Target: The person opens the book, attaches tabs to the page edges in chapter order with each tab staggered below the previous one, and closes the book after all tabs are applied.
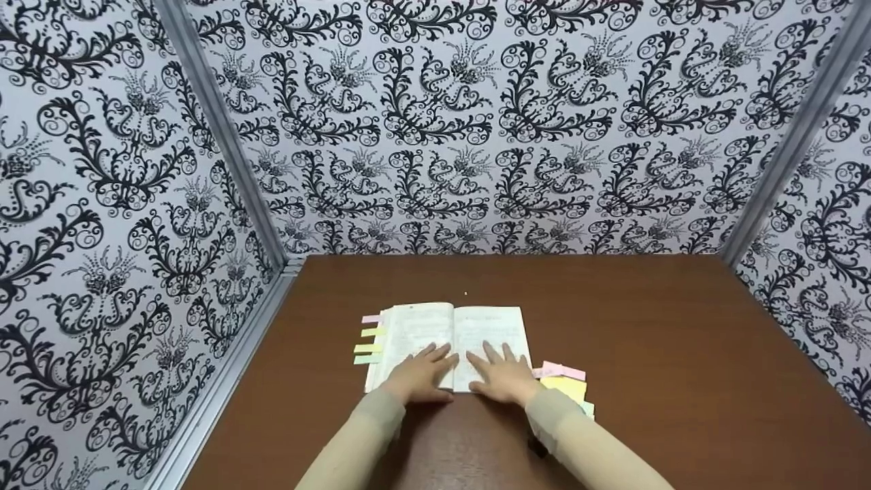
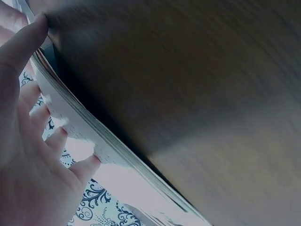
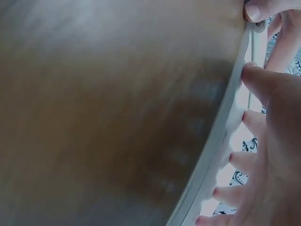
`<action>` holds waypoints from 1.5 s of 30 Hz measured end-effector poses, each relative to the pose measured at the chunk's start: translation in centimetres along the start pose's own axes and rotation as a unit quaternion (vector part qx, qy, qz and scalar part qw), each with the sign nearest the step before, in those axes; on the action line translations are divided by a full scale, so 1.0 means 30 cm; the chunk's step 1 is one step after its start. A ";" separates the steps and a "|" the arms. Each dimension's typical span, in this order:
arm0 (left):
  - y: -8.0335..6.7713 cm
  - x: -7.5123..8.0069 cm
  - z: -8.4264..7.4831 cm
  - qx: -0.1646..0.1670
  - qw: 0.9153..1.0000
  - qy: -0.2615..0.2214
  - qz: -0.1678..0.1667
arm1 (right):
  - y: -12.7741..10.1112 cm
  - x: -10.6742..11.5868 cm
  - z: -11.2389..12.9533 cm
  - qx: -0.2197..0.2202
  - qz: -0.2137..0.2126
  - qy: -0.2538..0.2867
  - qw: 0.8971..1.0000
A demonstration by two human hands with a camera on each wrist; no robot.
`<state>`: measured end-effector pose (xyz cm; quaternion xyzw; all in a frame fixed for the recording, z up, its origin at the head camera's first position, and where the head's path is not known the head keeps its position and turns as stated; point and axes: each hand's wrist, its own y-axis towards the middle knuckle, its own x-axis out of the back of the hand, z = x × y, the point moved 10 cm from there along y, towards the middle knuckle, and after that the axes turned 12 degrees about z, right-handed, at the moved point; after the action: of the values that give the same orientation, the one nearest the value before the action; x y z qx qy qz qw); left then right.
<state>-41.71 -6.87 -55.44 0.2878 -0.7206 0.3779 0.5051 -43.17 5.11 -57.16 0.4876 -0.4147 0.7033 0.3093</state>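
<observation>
An open book (image 1: 452, 327) with white pages lies on the brown table (image 1: 653, 340), a little left of centre. My left hand (image 1: 422, 374) lies flat on the lower part of its left page, fingers straight. My right hand (image 1: 500, 374) presses flat on the lower part of the right page. Coloured tabs (image 1: 369, 338) stick out from the book's left edge. In the left wrist view the left hand (image 2: 33, 136) rests on the page stack (image 2: 89, 132), seen edge-on. In the right wrist view the right hand (image 3: 263, 155) rests on the page edges (image 3: 221, 136).
A small stack of pink and yellow sticky notes (image 1: 565, 384) lies just right of my right hand. Patterned black-and-white walls (image 1: 476, 122) close in the table on the left, back and right.
</observation>
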 end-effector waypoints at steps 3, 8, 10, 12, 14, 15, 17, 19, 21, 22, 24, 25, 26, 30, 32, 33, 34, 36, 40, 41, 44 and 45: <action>-0.012 0.006 0.007 -0.004 1.000 0.004 -0.008 | -0.004 -0.008 0.009 0.001 -0.001 0.001 1.000; -0.028 0.021 0.016 -0.012 0.999 0.033 -0.034 | -0.004 -0.013 0.023 0.007 0.006 0.008 1.000; -0.035 0.035 0.012 -0.012 0.997 0.058 -0.050 | -0.001 -0.013 0.026 0.007 0.011 0.010 1.000; -0.043 0.049 0.003 -0.010 0.994 0.090 -0.062 | 0.003 -0.012 0.028 0.009 0.015 0.010 1.000; -0.050 0.058 -0.005 -0.007 0.990 0.120 -0.070 | 0.007 -0.008 0.030 0.011 0.015 0.008 1.000; -0.054 0.060 -0.008 -0.005 0.989 0.130 -0.071 | 0.008 -0.006 0.030 0.010 0.015 0.007 1.000; -0.062 0.062 -0.012 -0.002 0.986 0.147 -0.076 | 0.011 -0.001 0.029 0.010 0.016 0.006 1.000; -0.070 0.067 -0.012 0.002 0.983 0.162 -0.088 | 0.016 0.004 0.027 0.009 0.015 0.006 1.000; -0.080 0.078 -0.014 0.006 0.977 0.181 -0.109 | 0.022 0.004 0.022 0.005 0.018 0.008 1.000; -0.085 0.084 -0.018 0.007 0.974 0.192 -0.124 | 0.026 0.003 0.017 0.003 0.018 0.009 1.000; -0.093 0.095 -0.026 0.014 0.965 0.214 -0.149 | 0.030 0.005 0.010 -0.002 0.018 0.010 1.000; -0.096 0.098 -0.030 0.021 0.962 0.223 -0.158 | 0.032 0.005 0.006 -0.004 0.018 0.010 1.000; -0.099 0.100 -0.032 0.029 0.959 0.229 -0.165 | 0.035 0.004 0.001 -0.007 0.018 0.009 1.000; -0.111 0.093 -0.031 0.067 0.952 0.240 -0.175 | 0.045 0.006 -0.004 -0.007 0.015 0.008 1.000; -0.115 0.083 -0.026 0.081 0.950 0.243 -0.178 | 0.054 0.005 -0.007 -0.007 0.014 0.006 1.000; -0.118 0.080 -0.024 0.085 0.949 0.244 -0.181 | 0.057 0.006 -0.007 -0.008 0.013 0.006 1.000; -0.119 0.077 -0.022 0.089 0.948 0.243 -0.185 | 0.060 0.006 -0.009 -0.009 0.013 0.006 1.000; -0.122 0.074 -0.019 0.096 0.944 0.246 -0.196 | 0.065 0.008 -0.013 -0.010 0.014 0.008 1.000; -0.131 0.084 -0.017 0.105 0.936 0.246 -0.231 | 0.068 0.020 -0.017 -0.013 0.015 0.018 1.000; -0.133 0.087 -0.017 0.107 0.933 0.246 -0.238 | 0.069 0.022 -0.019 -0.016 0.017 0.020 1.000; -0.136 0.093 -0.019 0.111 0.930 0.242 -0.252 | 0.072 0.027 -0.024 -0.024 0.018 0.023 0.999; -0.136 0.093 -0.018 0.112 0.932 0.235 -0.253 | 0.073 0.029 -0.025 -0.026 0.019 0.023 0.999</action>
<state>-39.09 -8.74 -51.67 0.4185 -0.4376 0.3725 0.7032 -45.62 4.80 -57.10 0.4555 -0.4347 0.7089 0.3178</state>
